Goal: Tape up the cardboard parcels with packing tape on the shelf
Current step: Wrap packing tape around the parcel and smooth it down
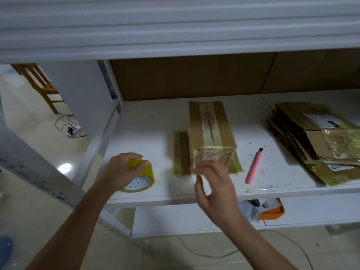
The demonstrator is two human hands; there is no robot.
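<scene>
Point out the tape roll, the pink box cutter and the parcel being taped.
tape roll (140, 177), head view, on its yellow outer band.
pink box cutter (254, 167), head view, mid-handle.
parcel (211, 129), head view, on its taped top face.

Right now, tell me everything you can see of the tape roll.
The tape roll is a wide yellow roll of packing tape with a white core printed with small teal triangles. It stands tilted on its edge near the front left of the white shelf, its open core facing the camera. The left hand grips it from above, fingers curled over the top of the roll. It sits apart from the taped cardboard box to its right. Whether a loose tape end is pulled out cannot be told.
</scene>
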